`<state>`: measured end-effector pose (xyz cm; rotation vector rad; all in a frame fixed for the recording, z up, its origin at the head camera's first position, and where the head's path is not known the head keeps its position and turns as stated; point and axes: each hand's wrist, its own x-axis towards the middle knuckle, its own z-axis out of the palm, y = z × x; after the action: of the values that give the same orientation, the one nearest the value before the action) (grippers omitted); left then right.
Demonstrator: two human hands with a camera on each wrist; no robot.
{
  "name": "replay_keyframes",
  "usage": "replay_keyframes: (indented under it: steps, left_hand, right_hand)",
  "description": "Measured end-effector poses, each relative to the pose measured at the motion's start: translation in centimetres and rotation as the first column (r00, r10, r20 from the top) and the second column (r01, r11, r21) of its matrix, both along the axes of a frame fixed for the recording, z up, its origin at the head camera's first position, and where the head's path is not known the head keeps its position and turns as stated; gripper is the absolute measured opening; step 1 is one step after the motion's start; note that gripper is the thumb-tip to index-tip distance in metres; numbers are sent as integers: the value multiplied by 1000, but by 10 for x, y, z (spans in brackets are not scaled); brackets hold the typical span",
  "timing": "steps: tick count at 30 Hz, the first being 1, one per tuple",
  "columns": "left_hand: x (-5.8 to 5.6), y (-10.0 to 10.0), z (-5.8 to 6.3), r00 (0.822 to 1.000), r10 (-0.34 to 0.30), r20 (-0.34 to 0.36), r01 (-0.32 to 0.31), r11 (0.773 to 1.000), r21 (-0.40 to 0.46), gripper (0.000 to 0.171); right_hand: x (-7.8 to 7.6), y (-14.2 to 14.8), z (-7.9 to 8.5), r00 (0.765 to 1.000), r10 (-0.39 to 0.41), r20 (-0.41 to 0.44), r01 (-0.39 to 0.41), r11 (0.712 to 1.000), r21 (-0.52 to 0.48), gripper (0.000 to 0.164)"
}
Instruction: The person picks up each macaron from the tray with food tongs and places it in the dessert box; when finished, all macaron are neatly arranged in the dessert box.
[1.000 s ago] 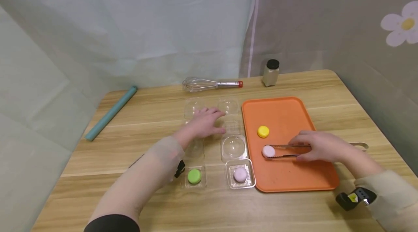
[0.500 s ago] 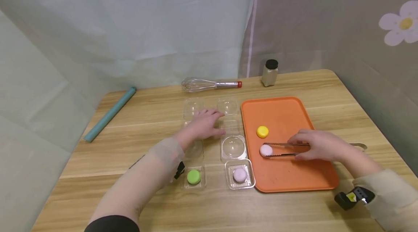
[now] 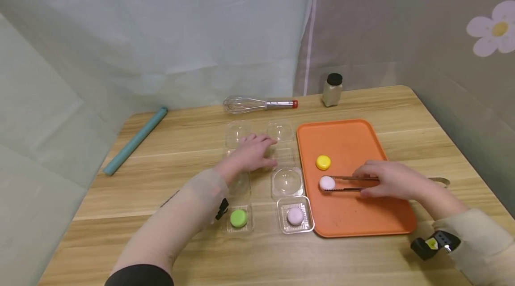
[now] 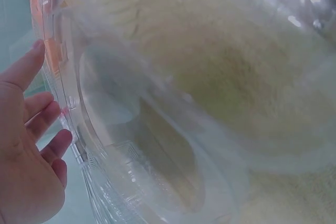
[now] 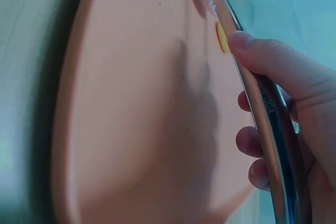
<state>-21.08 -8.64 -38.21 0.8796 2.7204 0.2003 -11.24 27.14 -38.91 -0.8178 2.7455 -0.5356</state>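
Observation:
My right hand (image 3: 390, 181) grips a pair of metal tongs (image 5: 257, 95), thumb on one side and fingers on the other. Between the serrated tips of the tongs is a pale pink macaron (image 3: 327, 183), over the left part of the orange tray (image 3: 362, 216). Close behind it on the tray lies a yellow macaron (image 3: 323, 162). My left hand (image 3: 251, 154) holds nothing, its fingers loosely bent over the clear plastic containers; whether it touches them cannot be told. Nearer me, one container holds a lavender macaron (image 3: 295, 216), another a green macaron (image 3: 238, 218).
Clear containers with domed lids, such as this lid (image 3: 287, 182), stand in two columns left of the tray. Along the back lie a whisk (image 3: 259, 104) and a jar with a black cap (image 3: 332, 91). A teal rolling pin (image 3: 136, 142) lies far left.
The tongs, with the pink macaron between their tips, have shifted slightly left and up in the head view. My left hand has stayed over the containers.

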Motion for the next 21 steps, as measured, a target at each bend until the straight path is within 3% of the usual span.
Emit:
replay_keyframes:
  steps: [8,21]
  left_hand:
    - [0,-1,-1,1000,-7,-5,7,1000,8,73]
    - [-1,3,0,1000,14,2,-14,1000,-2,69]
  right_hand:
    - [-6,-6,8,999,-2,-53,1,1000,-7,31]
    - [-29,-34,19,986,-19,-167,14,999,-30,34]
